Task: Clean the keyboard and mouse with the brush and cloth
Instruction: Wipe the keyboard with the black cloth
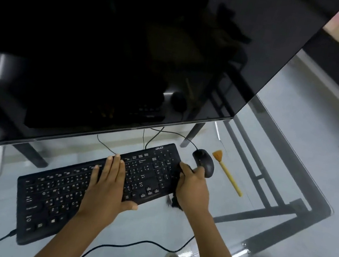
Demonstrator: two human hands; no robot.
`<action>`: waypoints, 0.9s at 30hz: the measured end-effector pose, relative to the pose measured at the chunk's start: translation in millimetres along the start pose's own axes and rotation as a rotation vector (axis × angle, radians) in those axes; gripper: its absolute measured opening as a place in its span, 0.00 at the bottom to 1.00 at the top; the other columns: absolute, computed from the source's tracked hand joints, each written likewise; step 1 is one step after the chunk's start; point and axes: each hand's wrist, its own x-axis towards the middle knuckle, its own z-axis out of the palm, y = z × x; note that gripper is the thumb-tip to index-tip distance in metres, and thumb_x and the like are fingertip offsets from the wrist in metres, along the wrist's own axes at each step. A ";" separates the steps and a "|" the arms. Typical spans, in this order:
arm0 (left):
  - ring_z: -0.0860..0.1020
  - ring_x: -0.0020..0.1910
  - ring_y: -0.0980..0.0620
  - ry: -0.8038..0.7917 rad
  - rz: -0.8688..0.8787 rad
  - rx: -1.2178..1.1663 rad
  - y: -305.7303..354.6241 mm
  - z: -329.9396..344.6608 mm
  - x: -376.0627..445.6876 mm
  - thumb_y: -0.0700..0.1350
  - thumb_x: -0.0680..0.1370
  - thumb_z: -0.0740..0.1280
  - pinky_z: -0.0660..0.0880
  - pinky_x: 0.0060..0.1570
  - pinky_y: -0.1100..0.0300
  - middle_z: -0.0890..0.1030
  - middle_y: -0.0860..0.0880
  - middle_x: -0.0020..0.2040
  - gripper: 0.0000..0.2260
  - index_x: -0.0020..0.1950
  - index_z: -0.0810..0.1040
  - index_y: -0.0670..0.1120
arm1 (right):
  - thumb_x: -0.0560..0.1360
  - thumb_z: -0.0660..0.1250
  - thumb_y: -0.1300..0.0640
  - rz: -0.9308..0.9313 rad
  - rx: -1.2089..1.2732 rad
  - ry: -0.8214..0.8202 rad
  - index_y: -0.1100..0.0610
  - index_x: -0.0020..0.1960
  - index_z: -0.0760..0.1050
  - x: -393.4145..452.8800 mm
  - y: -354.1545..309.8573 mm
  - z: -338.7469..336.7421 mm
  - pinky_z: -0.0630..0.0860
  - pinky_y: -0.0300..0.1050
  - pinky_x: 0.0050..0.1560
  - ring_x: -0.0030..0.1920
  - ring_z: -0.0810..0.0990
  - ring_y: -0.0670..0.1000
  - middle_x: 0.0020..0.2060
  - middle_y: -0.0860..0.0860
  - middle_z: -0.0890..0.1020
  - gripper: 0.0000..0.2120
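Both hands are down on the keyboard [95, 192]. The left hand [109, 187] lies flat and open across the middle of the keys, fingers spread and pointing toward the far edge of the surface, thumb hooked over the keyboard's near rim; it presses rather than grips. The right hand [193, 188] is clenched around a dark cloth [175, 203], a bunched scrap of which hangs out below the palm at the keyboard's right end. Its knuckles sit against the number-pad side, and its fingertips come just beside the mouse [203, 162]; whether they touch it cannot be told.

The keyboard is black and lies at a slant on the glass surface [147, 225], its left end nearer the person and its right end farther off. The mouse, also black, rests just past the keyboard's right end, its cable [176, 134] running back under the monitor [133, 43]. The brush [227, 175], with a yellow handle and an orange fan of bristles, lies on the surface to the right of the mouse, apart from it, bristles toward the far edge and handle angled toward the right edge. A second black cable [121, 247] loops across the near part of the surface from the keyboard's left end. The large dark monitor stands over the far side.
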 end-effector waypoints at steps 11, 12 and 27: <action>0.44 0.77 0.50 0.073 0.006 -0.030 -13.0 13.6 4.6 0.78 0.61 0.51 0.45 0.73 0.43 0.46 0.48 0.78 0.55 0.77 0.50 0.43 | 0.82 0.57 0.57 0.006 -0.032 -0.051 0.50 0.72 0.69 -12.8 8.5 -0.5 0.73 0.43 0.36 0.39 0.76 0.55 0.51 0.55 0.71 0.18; 0.42 0.77 0.51 0.076 0.010 -0.042 -13.6 12.8 5.0 0.78 0.61 0.51 0.43 0.74 0.43 0.45 0.49 0.78 0.55 0.78 0.48 0.43 | 0.82 0.57 0.57 0.006 -0.039 -0.048 0.51 0.71 0.69 -7.0 5.9 -0.2 0.71 0.43 0.35 0.38 0.75 0.54 0.52 0.56 0.71 0.18; 0.48 0.77 0.52 0.090 0.067 -0.027 -17.9 17.4 -0.1 0.80 0.63 0.49 0.39 0.72 0.51 0.51 0.49 0.78 0.54 0.78 0.52 0.44 | 0.83 0.54 0.54 0.033 0.008 -0.089 0.51 0.73 0.67 20.8 -2.8 5.3 0.74 0.43 0.45 0.40 0.75 0.53 0.55 0.57 0.70 0.19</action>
